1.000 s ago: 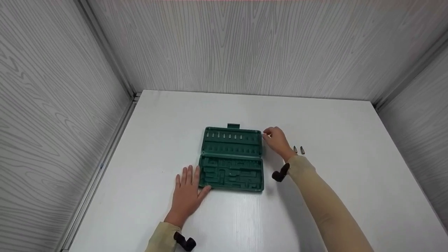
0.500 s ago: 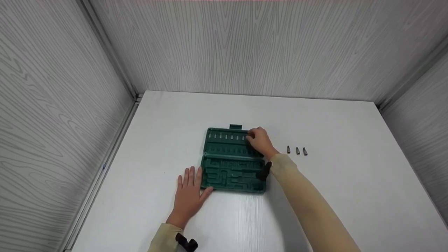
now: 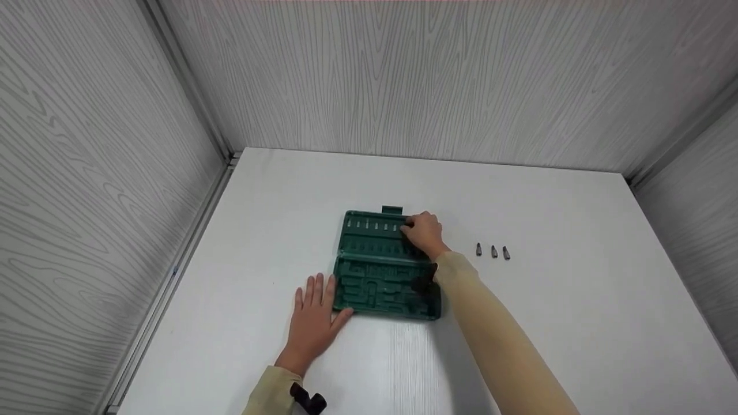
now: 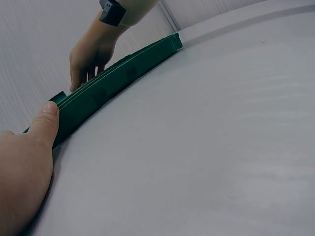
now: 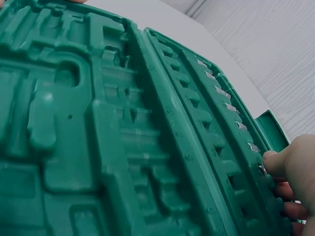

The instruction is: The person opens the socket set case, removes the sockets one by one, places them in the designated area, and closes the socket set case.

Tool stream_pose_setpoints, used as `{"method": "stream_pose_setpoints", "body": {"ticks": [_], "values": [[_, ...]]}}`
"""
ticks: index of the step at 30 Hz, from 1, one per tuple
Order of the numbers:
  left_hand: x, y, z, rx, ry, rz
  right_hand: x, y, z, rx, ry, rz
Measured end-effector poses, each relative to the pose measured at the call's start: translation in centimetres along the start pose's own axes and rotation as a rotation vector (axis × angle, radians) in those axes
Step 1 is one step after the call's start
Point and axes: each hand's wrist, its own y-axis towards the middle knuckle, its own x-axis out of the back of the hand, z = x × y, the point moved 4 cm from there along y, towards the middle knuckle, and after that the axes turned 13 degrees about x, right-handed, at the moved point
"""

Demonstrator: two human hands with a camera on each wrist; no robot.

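My left hand (image 3: 313, 328) lay spread against the green case (image 3: 375, 287), likely steadying it. My right hand (image 3: 425, 233) was at a slotted bit (image 5: 262, 170), whether pinching I couldn't tell; rightward, three loose bits (image 3: 494, 252) rested on the table (image 3: 576, 300).

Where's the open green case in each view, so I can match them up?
Head: green case, just below centre.
Left wrist: green case, upper left, seen from its side.
Right wrist: green case, filling most of the picture.
Shared landmark: right hand, visible in all three.
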Motion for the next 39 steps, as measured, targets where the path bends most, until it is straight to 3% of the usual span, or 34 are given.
{"method": "stream_pose_setpoints", "body": {"ticks": [7,13,21,27,34,39], "values": [[-0.1,0.0,-0.2,-0.02,0.002,-0.03,-0.2,0.0,-0.5,-0.055,0.021,0.024],[-0.3,-0.1,-0.2,-0.025,-0.008,-0.039,-0.2,-0.1,-0.8,-0.078,0.081,-0.008],[-0.2,0.1,-0.4,-0.027,0.001,-0.048,0.0,-0.1,-0.8,-0.058,0.049,0.001],[-0.2,0.2,-0.5,-0.037,-0.004,-0.057,0.2,-0.3,-0.9,-0.061,0.069,-0.04],[-0.7,0.2,-0.6,-0.025,0.008,-0.023,0.2,-0.5,-1.1,-0.064,0.047,-0.078],[-0.9,0.5,-0.8,-0.022,0.009,0.004,0.9,-0.6,-1.5,-0.078,0.148,-0.132]]}}
